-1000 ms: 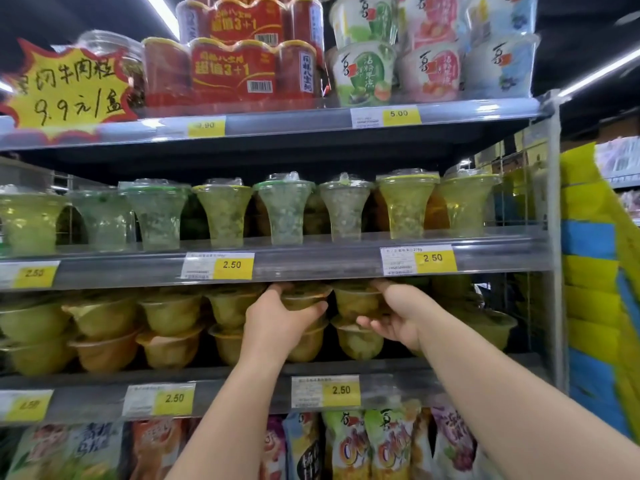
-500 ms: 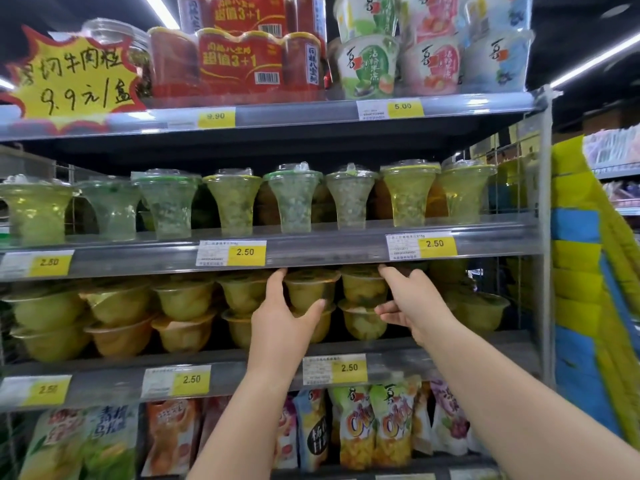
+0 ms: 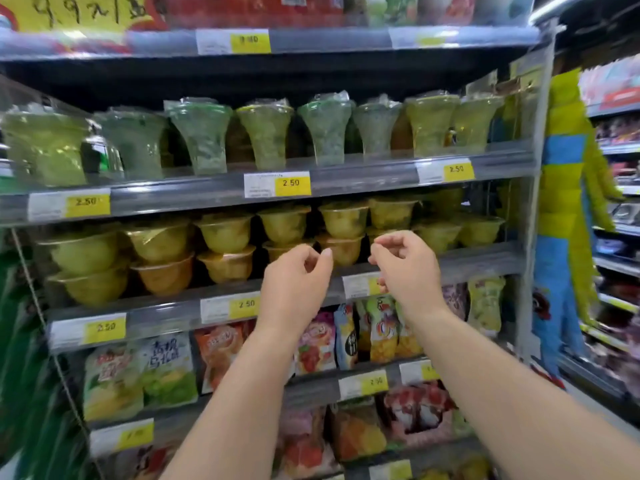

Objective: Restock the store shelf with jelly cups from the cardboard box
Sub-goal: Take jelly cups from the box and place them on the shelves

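Both hands up in front of the shelf [image 3: 485, 258] w/ the bowl-shaped jelly cups [image 3: 341, 221], empty, touching nothing. Left hand [image 3: 294, 284] loosely curled, thumb and forefinger near each other, nothing between them. Right hand [image 3: 407, 268] same: fingers bent in, nothing gripped. Hands side by side, a gap between, both in front of the shelf lip and price tags [image 3: 291, 183].

Jelly cups stacked two high along that shelf, yellow-green mostly, a few orange ones [image 3: 162, 277] in the bottom layer toward the left. Nearest stack sits just behind and between the two hands. Cardboard box not in view.

Shelf above: tall flared cups [image 3: 202, 140], green and yellow, single row. Shelves below: bagged snacks [image 3: 169, 372], upright, side by side. Top shelf mostly cut off; yellow sign [image 3: 79, 10] at upper left. Edges of the picture blurred, esp. the right aisle.
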### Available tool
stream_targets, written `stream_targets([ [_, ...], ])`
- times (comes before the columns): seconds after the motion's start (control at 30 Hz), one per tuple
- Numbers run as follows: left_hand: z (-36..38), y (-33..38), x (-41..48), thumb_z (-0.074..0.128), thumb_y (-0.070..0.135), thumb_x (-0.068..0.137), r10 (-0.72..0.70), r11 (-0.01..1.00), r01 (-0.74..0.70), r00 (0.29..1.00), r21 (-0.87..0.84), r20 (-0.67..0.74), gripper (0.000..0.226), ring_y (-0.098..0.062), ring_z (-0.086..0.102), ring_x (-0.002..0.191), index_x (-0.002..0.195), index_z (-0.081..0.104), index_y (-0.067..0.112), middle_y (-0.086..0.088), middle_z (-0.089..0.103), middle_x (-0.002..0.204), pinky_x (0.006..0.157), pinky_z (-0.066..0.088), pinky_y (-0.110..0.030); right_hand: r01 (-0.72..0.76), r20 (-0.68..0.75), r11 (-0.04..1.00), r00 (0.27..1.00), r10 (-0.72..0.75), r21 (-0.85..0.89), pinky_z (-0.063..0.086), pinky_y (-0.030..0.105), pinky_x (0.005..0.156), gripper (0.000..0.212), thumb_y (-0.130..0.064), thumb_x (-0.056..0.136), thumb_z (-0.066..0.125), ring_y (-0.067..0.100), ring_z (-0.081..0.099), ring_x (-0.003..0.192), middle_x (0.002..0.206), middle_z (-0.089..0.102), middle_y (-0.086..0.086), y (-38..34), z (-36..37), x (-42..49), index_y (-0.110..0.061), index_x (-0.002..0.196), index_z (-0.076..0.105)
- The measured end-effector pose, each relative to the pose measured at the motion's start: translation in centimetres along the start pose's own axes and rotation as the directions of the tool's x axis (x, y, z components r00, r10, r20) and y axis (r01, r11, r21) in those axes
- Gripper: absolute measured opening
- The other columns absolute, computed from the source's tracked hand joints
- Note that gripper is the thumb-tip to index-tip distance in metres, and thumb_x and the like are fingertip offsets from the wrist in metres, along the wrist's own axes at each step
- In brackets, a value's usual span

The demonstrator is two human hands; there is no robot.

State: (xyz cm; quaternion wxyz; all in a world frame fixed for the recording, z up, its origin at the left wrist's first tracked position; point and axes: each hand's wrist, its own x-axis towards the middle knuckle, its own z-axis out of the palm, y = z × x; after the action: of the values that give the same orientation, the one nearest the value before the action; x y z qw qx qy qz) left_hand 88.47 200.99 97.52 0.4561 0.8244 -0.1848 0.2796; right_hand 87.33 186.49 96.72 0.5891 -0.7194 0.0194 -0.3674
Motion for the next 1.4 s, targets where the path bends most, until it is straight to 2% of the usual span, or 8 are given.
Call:
stream_targets([
  [0.23,0.0,-7.6,-5.8,0.048,0.038,0.095,-0.124,0.992,0.128,0.962,-0.004,0.242,0.045,-0.022,0.058,0.057,0.057,0.048,0.013,0.001,0.054,0.051,0.060,0.044,-0.035,-0.274,0.055,0.957,0.959,0.279,-0.093,0.044,0.023,0.044,0.009,-0.020,0.091,0.058,0.009,0.053,0.046,0.083,0.065,0.005,5.8,2.5,-8.0,-0.023,0.083,0.056],
  [0.4,2.8,-14.9,-11.6,0.045,0.039,0.097,-0.304,0.951,0.298,0.849,0.083,0.431,0.048,-0.023,0.058,0.055,0.058,0.045,0.012,-0.006,0.054,0.053,0.051,0.043,-0.027,-0.527,0.081,0.820,0.828,0.555,-0.225,0.046,0.030,0.051,0.011,-0.026,0.093,0.056,0.014,0.052,0.051,0.072,0.059,0.001,13.9,3.0,-14.5,-0.016,0.094,0.060],
  [0.77,12.9,-31.3,-28.9,0.048,0.037,0.095,-0.724,0.647,0.676,0.398,0.354,0.564,0.040,-0.023,0.061,0.058,0.064,0.049,0.012,-0.012,0.065,0.068,0.055,0.045,-0.029,-0.905,0.056,0.335,0.332,0.941,-0.261,0.035,0.022,0.038,0.008,-0.015,0.092,0.056,0.011,0.041,0.038,0.056,0.046,0.001,35.0,2.0,-28.8,-0.011,0.087,0.060],
  [1.0,20.3,-44.0,-45.8,0.052,0.031,0.092,-0.859,0.329,0.809,0.043,0.487,0.509,0.022,-0.022,0.062,0.064,0.074,0.055,0.018,-0.002,0.064,0.063,0.070,0.051,-0.033,-0.988,-0.021,-0.151,-0.152,0.988,0.008,0.044,0.017,0.036,0.012,-0.010,0.090,0.058,0.012,0.048,0.042,0.062,0.051,0.005,51.8,-0.2,-41.1,-0.011,0.079,0.054],
  [1.07,22.5,-47.7,-51.1,0.052,0.029,0.092,-0.867,0.262,0.823,-0.028,0.504,0.498,0.018,-0.020,0.063,0.060,0.080,0.056,0.016,0.000,0.064,0.058,0.060,0.047,-0.030,-0.973,-0.059,-0.230,-0.231,0.971,0.025,0.048,0.018,0.038,0.010,-0.011,0.090,0.059,0.015,0.050,0.051,0.067,0.054,0.007,56.4,-1.0,-44.7,-0.007,0.081,0.055],
  [1.2,26.8,-53.5,-59.7,0.055,0.020,0.092,-0.891,0.042,0.893,-0.170,0.449,0.421,0.005,-0.016,0.057,0.052,0.087,0.055,0.019,-0.006,0.062,0.066,0.042,0.044,-0.021,-0.954,-0.113,-0.296,-0.299,0.948,0.042,0.052,0.023,0.044,0.006,-0.010,0.093,0.056,0.019,0.055,0.061,0.075,0.056,0.008,65.0,-1.8,-51.5,-0.006,0.089,0.053],
  [1.27,28.8,-56.3,-63.3,0.057,0.019,0.091,-0.888,-0.024,0.896,-0.222,0.443,0.401,0.007,-0.017,0.058,0.058,0.096,0.053,0.022,-0.007,0.063,0.073,0.051,0.048,-0.023,-0.959,-0.115,-0.281,-0.283,0.952,0.030,0.053,0.026,0.053,0.009,-0.011,0.094,0.053,0.020,0.058,0.065,0.085,0.057,0.009,69.1,-1.8,-54.6,-0.010,0.104,0.052],
  [1.4,32.3,-61.9,-69.6,0.059,0.029,0.090,-0.878,0.018,0.840,-0.245,0.542,0.411,0.063,-0.023,0.066,0.079,0.140,0.022,0.037,-0.011,0.068,0.095,0.075,0.056,-0.036,-0.974,-0.076,-0.222,-0.218,0.973,-0.053,0.054,0.031,0.063,0.044,-0.011,0.094,0.052,0.023,0.064,0.072,0.102,0.059,0.010,76.4,-1.0,-59.7,-0.025,0.133,0.037],
])
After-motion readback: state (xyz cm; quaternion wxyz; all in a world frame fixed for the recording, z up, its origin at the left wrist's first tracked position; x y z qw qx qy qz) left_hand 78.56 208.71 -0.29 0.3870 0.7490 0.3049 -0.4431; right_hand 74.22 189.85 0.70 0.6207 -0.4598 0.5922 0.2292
